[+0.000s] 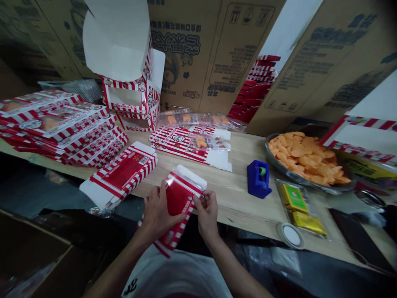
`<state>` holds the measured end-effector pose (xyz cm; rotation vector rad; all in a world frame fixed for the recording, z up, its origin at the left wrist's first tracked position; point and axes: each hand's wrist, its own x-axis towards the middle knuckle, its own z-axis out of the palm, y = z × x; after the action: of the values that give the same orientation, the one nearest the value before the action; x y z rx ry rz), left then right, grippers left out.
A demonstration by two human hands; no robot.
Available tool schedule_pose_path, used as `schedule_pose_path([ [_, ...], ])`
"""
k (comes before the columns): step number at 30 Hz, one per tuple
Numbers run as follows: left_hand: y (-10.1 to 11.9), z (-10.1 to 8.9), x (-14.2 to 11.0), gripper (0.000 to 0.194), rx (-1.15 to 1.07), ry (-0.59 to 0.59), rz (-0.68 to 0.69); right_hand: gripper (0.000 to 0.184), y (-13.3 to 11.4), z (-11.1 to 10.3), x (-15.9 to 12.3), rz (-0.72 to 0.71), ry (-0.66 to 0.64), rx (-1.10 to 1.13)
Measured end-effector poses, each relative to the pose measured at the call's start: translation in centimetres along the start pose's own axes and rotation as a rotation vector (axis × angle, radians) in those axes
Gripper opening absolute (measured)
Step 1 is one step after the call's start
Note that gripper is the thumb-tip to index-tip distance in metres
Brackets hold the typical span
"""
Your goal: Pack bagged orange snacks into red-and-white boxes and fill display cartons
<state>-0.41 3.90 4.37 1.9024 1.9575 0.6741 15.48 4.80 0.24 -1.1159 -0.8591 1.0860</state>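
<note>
A red and white striped carton (178,198) is held between both hands at the table's front edge, its white end flaps pointing away from me. My left hand (157,211) grips its left side, thumb across the red face. At the carton's right edge, near the flaps, the fingers of my right hand (207,211) are closed on the card. Left of it lies a pile of flattened cartons (127,167). Behind is another flat carton (176,138) with a clear packet of orange pieces (201,142) on top.
Filled cartons (62,124) are stacked at the left beside upright open boxes (132,95). To the right stand a blue tape dispenser (259,179), a bowl of orange pieces (305,157), yellow packets (297,203) and a tape roll (290,235). Large brown cardboard (204,54) closes off the back.
</note>
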Motion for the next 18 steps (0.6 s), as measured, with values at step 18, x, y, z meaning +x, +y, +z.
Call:
schedule_pose_path([
  [18, -1.4, 3.5, -2.5, 0.029, -1.296, -0.083, -0.281, 0.019, -0.4, -3.2, -2.0, -0.019, -0.189, -0.264],
])
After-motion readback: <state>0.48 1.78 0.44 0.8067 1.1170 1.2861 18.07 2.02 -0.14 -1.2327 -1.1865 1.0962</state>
